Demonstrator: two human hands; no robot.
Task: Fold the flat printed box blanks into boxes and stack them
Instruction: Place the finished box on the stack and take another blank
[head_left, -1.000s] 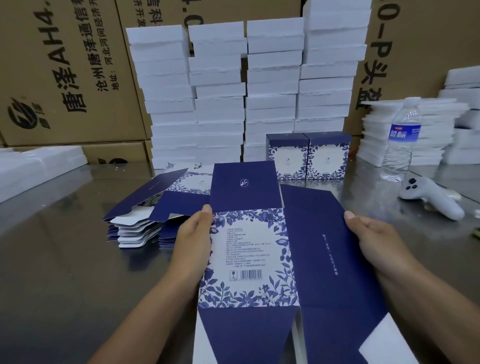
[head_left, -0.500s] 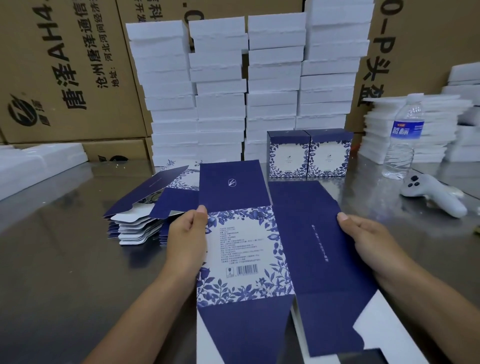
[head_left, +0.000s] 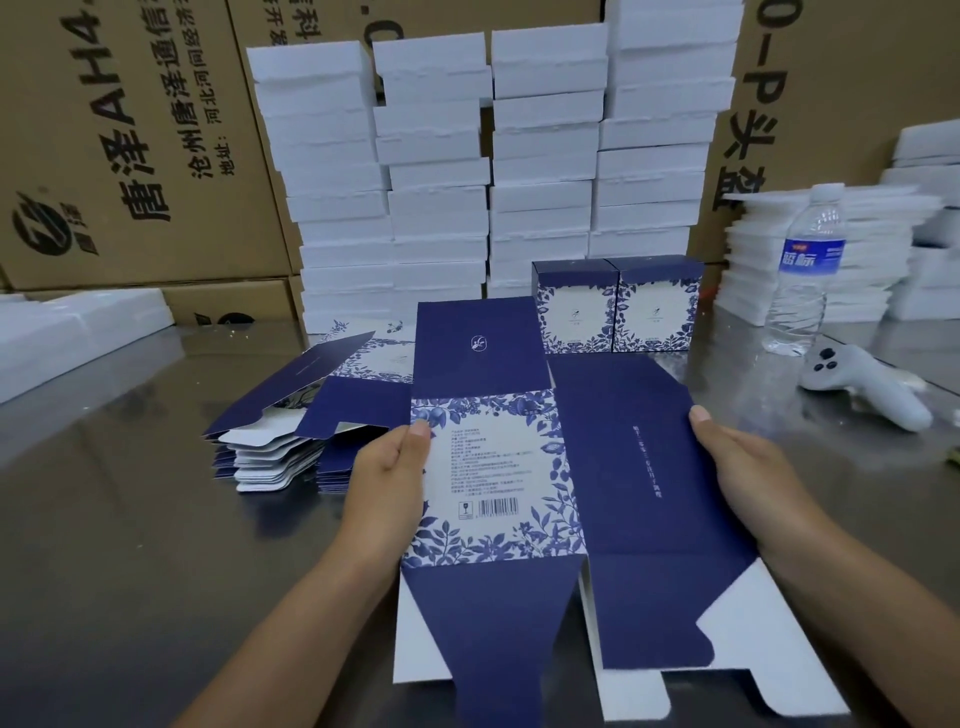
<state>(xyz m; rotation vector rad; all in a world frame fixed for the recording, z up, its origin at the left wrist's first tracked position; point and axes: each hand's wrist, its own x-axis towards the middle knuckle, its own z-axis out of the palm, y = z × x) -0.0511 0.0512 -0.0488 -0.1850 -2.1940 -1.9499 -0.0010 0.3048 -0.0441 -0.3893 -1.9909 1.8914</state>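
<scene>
I hold a flat navy and white floral box blank above the metal table. My left hand grips its left edge, thumb on the printed floral panel. My right hand grips the right edge of the plain navy panel, thumb on top. The blank's bottom flaps hang toward me. A pile of flat blanks lies left of my left hand. Two folded blue floral boxes stand side by side behind the blank.
Tall stacks of white foam boxes rise at the back in front of brown cartons. At right stand a water bottle, a white handheld controller and more white foam stacks. White trays sit far left.
The blank has shifted slightly left and toward me in both hands. Its right navy panel has angled a little. Both grips are unchanged.
</scene>
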